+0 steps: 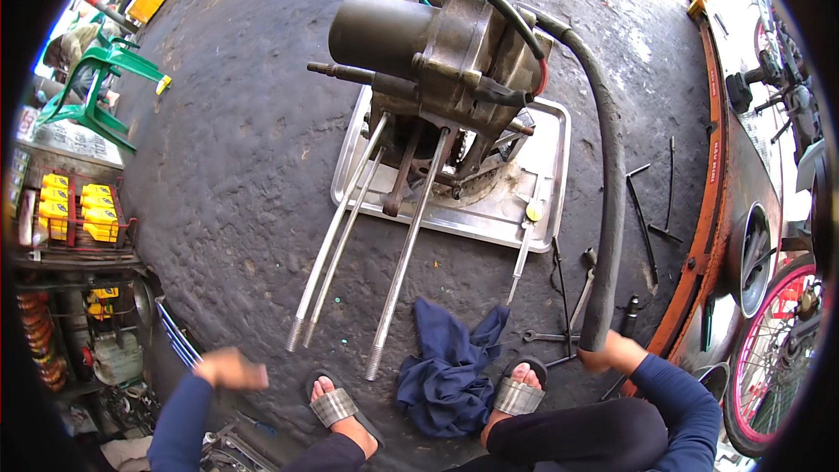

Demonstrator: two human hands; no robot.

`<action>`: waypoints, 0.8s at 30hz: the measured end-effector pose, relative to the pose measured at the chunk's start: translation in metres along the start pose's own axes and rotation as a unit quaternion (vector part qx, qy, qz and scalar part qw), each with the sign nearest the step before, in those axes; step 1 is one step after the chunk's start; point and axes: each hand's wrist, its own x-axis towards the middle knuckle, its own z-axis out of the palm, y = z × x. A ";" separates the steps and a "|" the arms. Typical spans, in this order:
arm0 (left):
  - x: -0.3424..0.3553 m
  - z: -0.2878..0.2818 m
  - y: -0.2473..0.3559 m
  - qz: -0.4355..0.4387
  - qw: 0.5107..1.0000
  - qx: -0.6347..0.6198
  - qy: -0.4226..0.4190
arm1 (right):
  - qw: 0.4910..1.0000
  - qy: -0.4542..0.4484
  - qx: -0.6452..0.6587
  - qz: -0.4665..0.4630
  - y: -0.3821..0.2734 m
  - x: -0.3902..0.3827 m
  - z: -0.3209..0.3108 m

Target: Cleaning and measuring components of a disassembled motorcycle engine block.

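Note:
A motorcycle engine (454, 44) with a dark cylindrical starter motor (380, 31) stands in a metal tray (558, 149). Long threaded studs (411, 245) stick out of it toward me, and a connecting rod (402, 175) hangs between them. From the engine's top a thick dark hose (607, 140) curves down on the right. My right hand (612, 353) is closed at its lower end. My left hand (232, 371) is over the floor at the lower left, nothing visible in it; motion smears its fingers. A dark blue cloth (450, 376) lies crumpled between my sandalled feet.
A dial gauge (532, 211) with a long stem leans across the tray's right edge. Wrenches (584, 288) and T-handle tools (642, 218) lie right of it, beside an orange metal edge (712, 157). Yellow bottles (98, 214) fill a rack at left, near a green stool (109, 61).

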 end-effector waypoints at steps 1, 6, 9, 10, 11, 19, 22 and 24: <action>-0.022 0.036 0.027 -0.108 0.937 -0.171 -0.285 | 0.992 0.087 0.089 0.002 0.003 -0.007 -0.024; -0.101 0.133 0.079 -0.131 0.787 -0.454 -0.397 | 0.775 0.491 0.346 -0.198 -0.074 -0.061 -0.204; -0.056 0.147 0.067 -0.010 0.892 -0.220 -0.396 | 0.584 0.584 0.452 -0.336 -0.109 -0.067 -0.260; -0.031 0.129 0.083 0.047 0.911 -0.157 -0.378 | 0.608 0.624 0.383 -0.308 -0.119 -0.075 -0.273; -0.025 0.096 0.113 0.098 0.924 -0.101 -0.355 | 0.624 0.655 0.315 -0.287 -0.130 -0.076 -0.285; -0.021 -0.089 0.383 0.533 0.551 -0.311 0.563 | 0.588 0.759 0.086 -0.267 -0.152 -0.065 -0.328; -0.025 -0.117 0.414 0.477 0.430 -0.474 0.603 | 0.587 0.746 0.130 -0.287 -0.159 -0.056 -0.322; -0.022 -0.131 0.419 0.482 0.437 -0.442 0.618 | 0.607 0.747 0.096 -0.256 -0.165 -0.055 -0.321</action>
